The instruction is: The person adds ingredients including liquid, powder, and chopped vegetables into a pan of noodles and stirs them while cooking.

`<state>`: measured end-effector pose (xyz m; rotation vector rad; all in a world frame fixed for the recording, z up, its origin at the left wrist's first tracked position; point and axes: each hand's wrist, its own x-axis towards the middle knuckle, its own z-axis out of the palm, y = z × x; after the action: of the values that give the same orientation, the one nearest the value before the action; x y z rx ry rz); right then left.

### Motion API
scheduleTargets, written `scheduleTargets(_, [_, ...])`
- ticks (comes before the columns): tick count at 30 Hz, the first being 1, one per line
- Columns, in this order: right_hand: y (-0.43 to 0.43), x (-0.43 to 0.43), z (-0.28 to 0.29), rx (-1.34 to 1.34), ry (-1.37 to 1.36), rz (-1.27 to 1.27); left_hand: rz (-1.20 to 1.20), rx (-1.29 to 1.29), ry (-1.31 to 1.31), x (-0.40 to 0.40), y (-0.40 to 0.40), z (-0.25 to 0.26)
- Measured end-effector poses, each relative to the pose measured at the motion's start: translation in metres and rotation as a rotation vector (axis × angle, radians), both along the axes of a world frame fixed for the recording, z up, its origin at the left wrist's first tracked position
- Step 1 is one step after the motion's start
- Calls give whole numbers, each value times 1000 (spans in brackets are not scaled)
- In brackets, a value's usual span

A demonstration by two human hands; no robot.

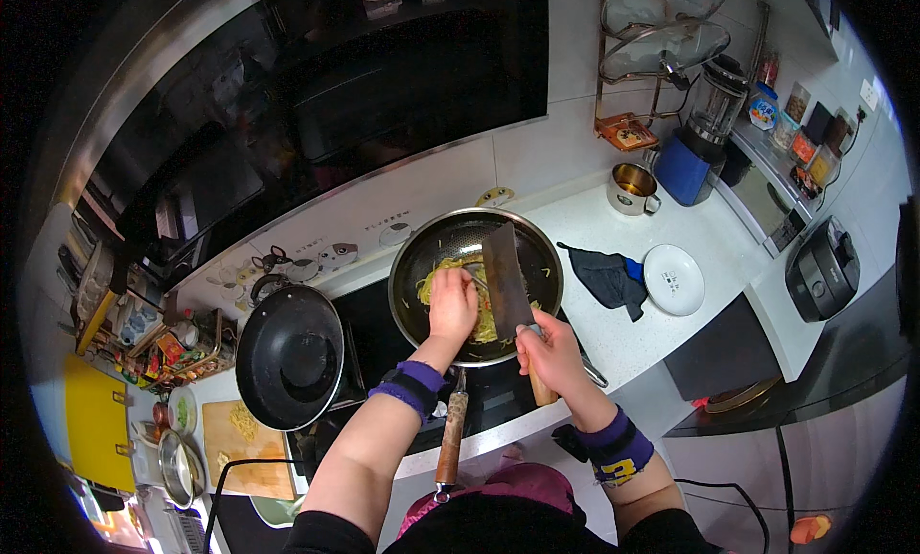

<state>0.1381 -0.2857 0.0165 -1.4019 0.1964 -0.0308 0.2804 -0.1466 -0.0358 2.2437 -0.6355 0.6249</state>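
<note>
My right hand (550,349) is closed around the wooden handle of a cleaver (507,281), whose broad blade is over the right half of a wok (402,324). Shredded yellow-green food (485,327) lies in the wok, partly hidden by the blade and my hands. Above the food on the left is my left hand (453,302), beside the blade; a thin metal utensil shows near its fingers, and whether the fingers grip it I cannot tell. The wok's brown handle (451,439) points toward my body.
A second black wok (291,360) stands left of this one. Beyond it is a cutting board (269,475) with yellow food pieces. To the right lie a dark cloth (607,277), a white plate (674,279) and a metal cup (632,189); a blender (693,151) stands behind.
</note>
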Motion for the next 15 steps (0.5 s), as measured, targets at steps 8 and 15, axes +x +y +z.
scheduleTargets(8, [-13,-4,1,101,2,-58,-61,130,108,-3,-9,-6])
scheduleTargets(15, [-22,-14,-4,141,-41,-117,-109,74,220,-1,15,-1])
